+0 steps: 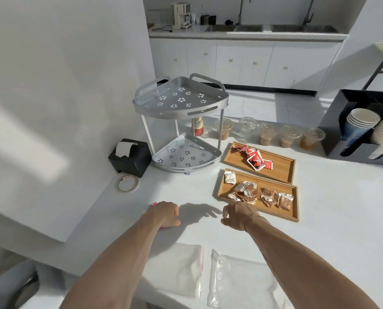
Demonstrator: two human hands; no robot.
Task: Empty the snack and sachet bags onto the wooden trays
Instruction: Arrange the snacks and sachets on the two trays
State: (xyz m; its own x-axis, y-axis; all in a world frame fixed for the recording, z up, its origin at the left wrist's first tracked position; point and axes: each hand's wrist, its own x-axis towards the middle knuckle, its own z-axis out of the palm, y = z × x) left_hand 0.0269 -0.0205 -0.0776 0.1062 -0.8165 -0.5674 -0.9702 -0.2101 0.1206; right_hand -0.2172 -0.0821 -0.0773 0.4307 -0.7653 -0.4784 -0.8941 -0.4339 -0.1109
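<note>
Two clear bags are lying flat and seemingly emptied at the bottom of the frame, left bag (177, 268) and right bag (239, 284). Above them my left hand (164, 214) is curling over something pink, my right hand (238, 216) loosely curled, gripping nothing. Right of center, snacks (255, 195) are filling the near tray (293, 216), sachets (254, 156) the far tray (282, 161).

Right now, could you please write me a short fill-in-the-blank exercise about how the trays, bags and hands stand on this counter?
1. The red sachets lie on the ____ wooden tray.
2. The brown snack packets lie on the ____ wooden tray.
3. Two flat clear plastic bags lie on the counter, looking ____.
4. The metal corner rack has ____ shelves.

Missing words: far; near; empty; two
</note>
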